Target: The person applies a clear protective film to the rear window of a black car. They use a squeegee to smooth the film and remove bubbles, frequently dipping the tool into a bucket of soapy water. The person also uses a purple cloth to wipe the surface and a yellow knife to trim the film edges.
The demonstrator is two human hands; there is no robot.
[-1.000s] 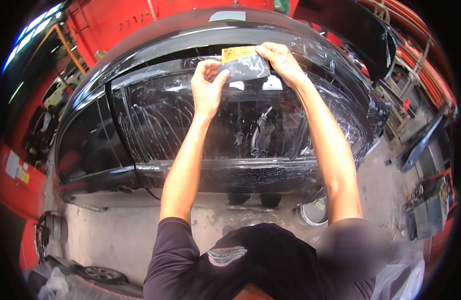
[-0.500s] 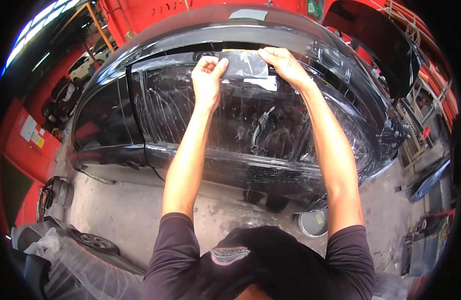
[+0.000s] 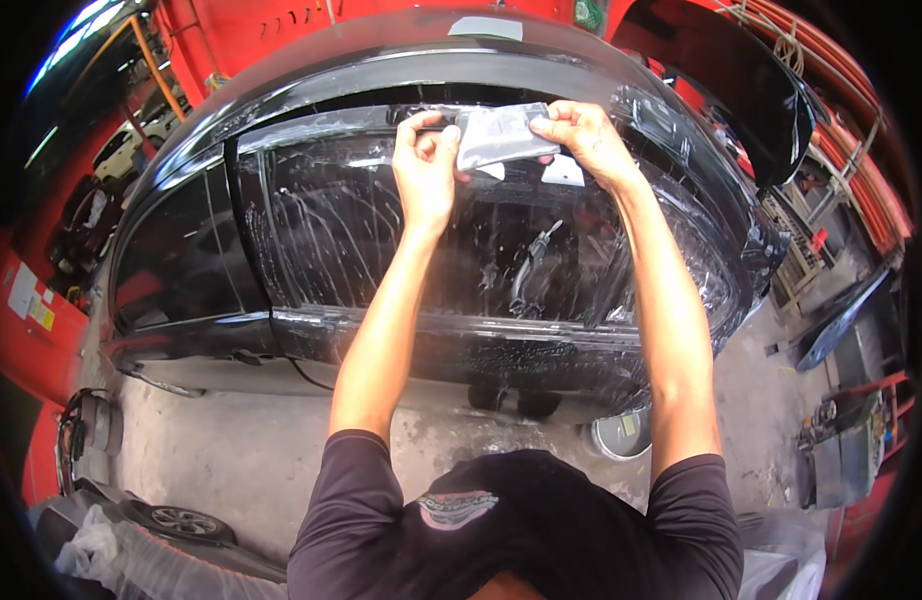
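Both hands hold a dark grey, wet-looking piece of sandpaper (image 3: 499, 137) up in front of a black car. Its face catches the light, and it looks flat and rectangular. My left hand (image 3: 427, 180) pinches the left end between thumb and fingers. At the other end, my right hand (image 3: 596, 148) grips the upper right corner with its thumb on the near face. Behind it is the car's side window (image 3: 351, 215), streaked with whitish runs. Two pale paper pieces show on the glass, partly covered by the sandpaper and hand.
A grey sheet (image 3: 486, 28) lies on the car's roof. A round bucket (image 3: 622, 436) stands on the concrete floor (image 3: 241, 420) by my right arm. A black panel (image 3: 716, 90) rises at the far right. A plastic-draped car (image 3: 171, 560) with a wheel is at lower left.
The sandpaper has tilted, and its face now shines lighter. Both hands have shifted slightly right and down in view, while the car appears further left.
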